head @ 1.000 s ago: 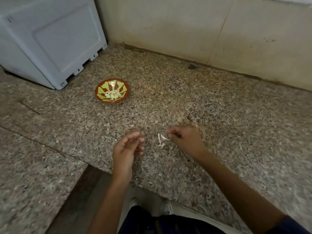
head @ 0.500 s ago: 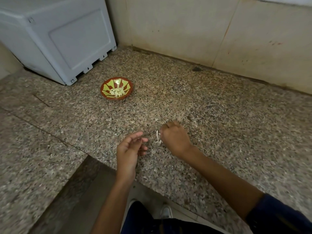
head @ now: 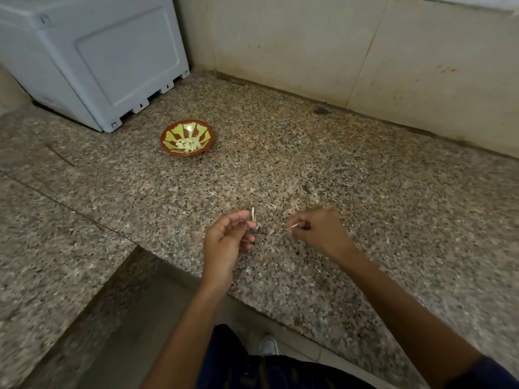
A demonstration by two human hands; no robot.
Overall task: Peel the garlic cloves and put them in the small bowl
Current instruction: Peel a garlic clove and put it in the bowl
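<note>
Item 1, left hand (head: pixel 224 240): we see it raised just over the near part of the counter (head: pixel 365 192), palm turned up and inward. Its thumb and fingertips pinch a small pale garlic clove (head: pixel 253 217) with a strip of skin standing up from it; the other fingers curl loosely beneath.

Item 2, right hand (head: pixel 317 230): we see it just beside the left, apart from it, knuckles up. Its curled fingers pinch a thin sliver of garlic skin (head: pixel 293 226) that pokes out toward the left hand.

Item 3, small bowl (head: pixel 187 137): red-brown with a yellow-green leaf pattern, it stands on the counter well beyond the hands, toward the far left. We count no exact number, but a little heap of peeled cloves (head: pixel 189 144) lies inside it.

Item 4, grey plastic bin (head: pixel 92 57): it sits at the far left corner of the counter, near the bowl but not touching it.

Item 5, tiled wall (head: pixel 351 43): it runs along the back edge.

Item 6, scraps of skin (head: pixel 271 205): we note a few on the speckled stone just beyond the hands.
</note>
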